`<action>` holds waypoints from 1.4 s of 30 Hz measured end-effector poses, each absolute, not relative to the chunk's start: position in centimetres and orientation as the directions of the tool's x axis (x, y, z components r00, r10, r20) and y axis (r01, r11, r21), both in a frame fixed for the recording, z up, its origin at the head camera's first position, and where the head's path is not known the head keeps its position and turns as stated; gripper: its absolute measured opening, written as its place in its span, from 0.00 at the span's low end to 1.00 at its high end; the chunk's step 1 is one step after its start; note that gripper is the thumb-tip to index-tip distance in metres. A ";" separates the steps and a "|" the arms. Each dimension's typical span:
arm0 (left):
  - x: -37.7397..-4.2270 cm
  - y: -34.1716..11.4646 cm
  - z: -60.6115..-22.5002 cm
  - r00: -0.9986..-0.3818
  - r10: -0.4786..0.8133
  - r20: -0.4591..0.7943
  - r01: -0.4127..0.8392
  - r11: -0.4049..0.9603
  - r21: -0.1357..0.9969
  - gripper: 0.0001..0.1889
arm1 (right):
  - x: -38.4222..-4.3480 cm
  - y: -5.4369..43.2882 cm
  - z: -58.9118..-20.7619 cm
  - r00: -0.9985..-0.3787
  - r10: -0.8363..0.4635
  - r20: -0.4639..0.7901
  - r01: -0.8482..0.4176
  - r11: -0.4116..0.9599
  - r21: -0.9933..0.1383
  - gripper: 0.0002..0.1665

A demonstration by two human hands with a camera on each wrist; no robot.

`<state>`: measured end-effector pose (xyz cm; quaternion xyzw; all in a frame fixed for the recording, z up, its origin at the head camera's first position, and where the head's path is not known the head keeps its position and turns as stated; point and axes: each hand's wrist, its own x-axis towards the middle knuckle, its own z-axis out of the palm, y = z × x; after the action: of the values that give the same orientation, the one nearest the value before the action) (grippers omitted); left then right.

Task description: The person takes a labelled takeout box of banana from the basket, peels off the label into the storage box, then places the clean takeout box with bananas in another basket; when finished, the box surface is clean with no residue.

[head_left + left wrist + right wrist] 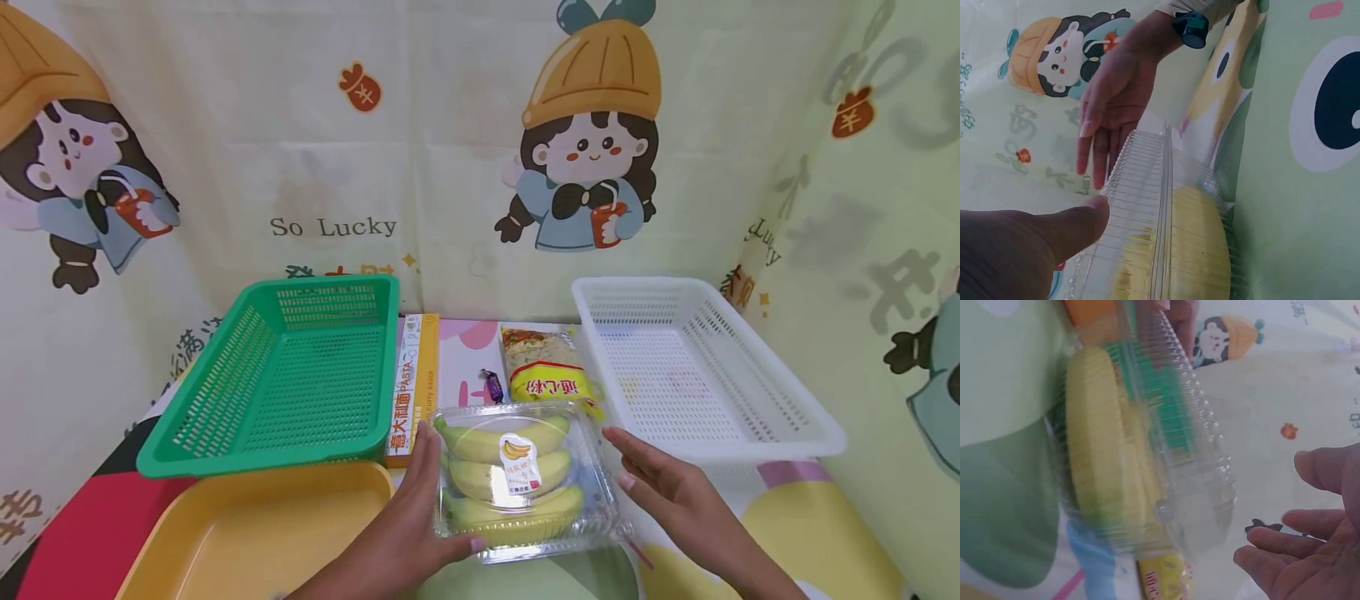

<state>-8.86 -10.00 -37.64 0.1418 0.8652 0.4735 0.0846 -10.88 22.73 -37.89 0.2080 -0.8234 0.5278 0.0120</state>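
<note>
A clear plastic clamshell box of bananas [517, 479], with a white label on its lid, is in the middle of the head view. My left hand [412, 521] grips its left side, the thumb along the near left corner. In the left wrist view that thumb [1079, 228] lies against the ridged lid, while the other fingers are hidden. My right hand [671, 487] is apart from the box on its right, fingers extended. The right wrist view has this hand [1310, 544] holding nothing, beside the blurred box [1094, 437].
A green basket [262, 462] stands at left, a white basket [795, 417] at right, and a yellow tray [277, 483] at front left. Between the baskets lie a pasta box [416, 375], a small purple-wrapped sweet [492, 386] and a yellow bag of pasta [547, 367]. Printed cloth [450, 167] hangs behind.
</note>
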 end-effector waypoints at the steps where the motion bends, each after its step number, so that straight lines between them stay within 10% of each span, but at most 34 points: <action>1: -8.9 -10.0 -37.6 -0.947 0.322 -0.013 0.166 0.521 0.837 0.67 | -11.0 22.6 -37.7 -0.905 -0.326 0.273 -0.383 0.348 -0.856 0.29; 7: -9.1 -10.0 -37.6 -0.956 0.293 -0.022 0.157 0.573 0.804 0.68 | -12.3 21.4 -36.7 -0.831 -0.396 0.390 -0.503 0.239 -0.830 0.23; 26: -9.0 -9.8 -38.0 -0.957 0.278 -0.082 0.089 0.550 0.831 0.67 | -16.0 17.8 -36.3 -0.758 -0.643 0.113 -0.307 0.198 -0.931 0.28; 42: -9.0 -10.1 -38.2 -0.956 0.291 -0.045 0.131 0.557 0.820 0.68 | -17.0 15.4 -36.4 -0.712 -0.689 0.139 -0.437 0.279 -0.855 0.28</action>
<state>-9.04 -10.12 -38.16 0.1201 0.8779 0.4551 0.0878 -17.02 15.45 -36.43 0.3567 -0.7890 0.4831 -0.1300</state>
